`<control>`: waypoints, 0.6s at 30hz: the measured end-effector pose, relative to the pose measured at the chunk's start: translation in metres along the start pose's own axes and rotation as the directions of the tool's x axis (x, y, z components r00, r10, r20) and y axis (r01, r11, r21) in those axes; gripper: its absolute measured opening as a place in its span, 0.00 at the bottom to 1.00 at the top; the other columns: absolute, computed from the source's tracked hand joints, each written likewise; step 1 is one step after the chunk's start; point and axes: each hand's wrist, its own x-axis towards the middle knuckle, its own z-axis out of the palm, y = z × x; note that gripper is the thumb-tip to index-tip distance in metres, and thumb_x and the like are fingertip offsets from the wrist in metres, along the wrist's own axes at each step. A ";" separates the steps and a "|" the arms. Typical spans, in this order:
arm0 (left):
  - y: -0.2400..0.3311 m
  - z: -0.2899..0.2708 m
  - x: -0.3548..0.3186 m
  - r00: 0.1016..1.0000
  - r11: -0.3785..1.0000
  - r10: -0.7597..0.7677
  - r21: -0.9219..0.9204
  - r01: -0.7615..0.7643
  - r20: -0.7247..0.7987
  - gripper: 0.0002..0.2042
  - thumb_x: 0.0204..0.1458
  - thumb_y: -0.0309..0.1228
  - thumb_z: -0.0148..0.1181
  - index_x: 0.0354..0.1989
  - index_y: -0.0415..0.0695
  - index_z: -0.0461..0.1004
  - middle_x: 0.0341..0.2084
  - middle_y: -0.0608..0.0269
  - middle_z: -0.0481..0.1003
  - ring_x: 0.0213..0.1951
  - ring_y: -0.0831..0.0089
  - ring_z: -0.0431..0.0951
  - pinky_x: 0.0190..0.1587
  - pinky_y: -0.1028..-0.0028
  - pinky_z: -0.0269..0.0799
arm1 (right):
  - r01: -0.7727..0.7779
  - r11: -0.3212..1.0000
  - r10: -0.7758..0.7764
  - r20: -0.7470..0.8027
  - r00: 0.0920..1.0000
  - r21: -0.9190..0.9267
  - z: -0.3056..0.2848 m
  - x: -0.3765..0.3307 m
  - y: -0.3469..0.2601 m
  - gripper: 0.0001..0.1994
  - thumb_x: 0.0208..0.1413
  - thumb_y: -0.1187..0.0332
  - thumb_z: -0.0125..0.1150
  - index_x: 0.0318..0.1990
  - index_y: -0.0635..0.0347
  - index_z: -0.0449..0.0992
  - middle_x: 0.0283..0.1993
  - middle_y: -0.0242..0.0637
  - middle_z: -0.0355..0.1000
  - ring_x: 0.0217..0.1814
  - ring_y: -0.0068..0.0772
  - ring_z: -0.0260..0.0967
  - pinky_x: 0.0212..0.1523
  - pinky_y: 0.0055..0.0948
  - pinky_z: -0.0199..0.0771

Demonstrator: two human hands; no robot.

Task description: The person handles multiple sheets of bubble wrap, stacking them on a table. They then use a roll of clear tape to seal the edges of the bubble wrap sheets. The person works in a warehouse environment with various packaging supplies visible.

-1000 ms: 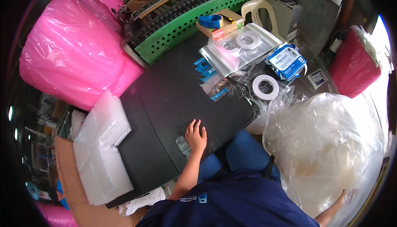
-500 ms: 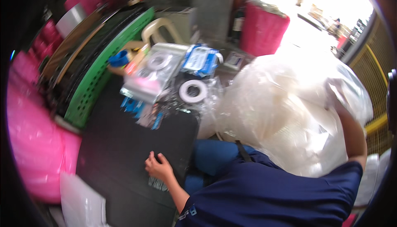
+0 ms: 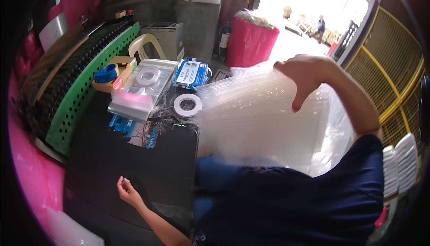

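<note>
My right hand (image 3: 308, 77) is raised on the right, its fingers and thumb closed on a clear bubble wrap sheet (image 3: 264, 120). The sheet spreads in front of my body and reaches toward the table's right edge. Behind it shows part of a large translucent plastic bag (image 3: 336, 125). My left hand (image 3: 129, 193) hovers over the black table (image 3: 107, 161), its fingers loosely bent and nothing visible in them. Farther up the table are a white tape roll (image 3: 187, 105) and a stack of clear plastic bags (image 3: 156, 73) with more tape rolls on it.
A blue and white box (image 3: 191, 73) and a cardboard box (image 3: 117, 78) with blue tape stand at the table's far end. A green perforated rail (image 3: 92, 89) runs along the left, beside pink plastic (image 3: 27, 170). On the right stands a yellow mesh fence (image 3: 389, 62).
My right hand has come up and leftward from the large bag, bringing the bubble wrap sheet with it. My left hand's fingers have drawn closer together. The view has shifted.
</note>
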 end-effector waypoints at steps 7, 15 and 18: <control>-0.007 -0.007 -0.004 0.998 0.995 -0.064 -0.075 0.065 0.022 0.10 0.57 0.27 0.53 0.45 0.38 0.73 0.26 0.65 0.72 0.28 0.80 0.72 0.32 0.81 0.70 | 0.426 0.881 -0.372 -0.255 0.893 0.207 -0.003 0.018 -0.036 0.49 0.25 0.48 0.74 0.56 0.68 0.60 0.49 0.51 0.68 0.52 0.49 0.66 0.53 0.38 0.64; -0.032 -0.013 -0.001 0.995 0.982 -0.070 -0.180 0.056 -0.076 0.10 0.57 0.25 0.53 0.47 0.37 0.72 0.31 0.65 0.72 0.34 0.80 0.72 0.38 0.83 0.70 | 0.694 0.718 -0.593 -0.568 0.571 -0.052 0.032 0.101 -0.127 0.53 0.20 0.48 0.71 0.59 0.67 0.58 0.53 0.50 0.64 0.57 0.49 0.62 0.56 0.39 0.62; -0.033 -0.019 -0.001 0.992 0.977 0.008 -0.209 -0.034 -0.125 0.12 0.57 0.27 0.54 0.48 0.37 0.71 0.32 0.66 0.72 0.34 0.80 0.71 0.40 0.80 0.68 | 0.704 0.697 -0.604 -0.415 0.680 0.139 0.093 0.162 -0.187 0.53 0.24 0.49 0.73 0.57 0.73 0.55 0.50 0.50 0.64 0.53 0.50 0.64 0.49 0.39 0.68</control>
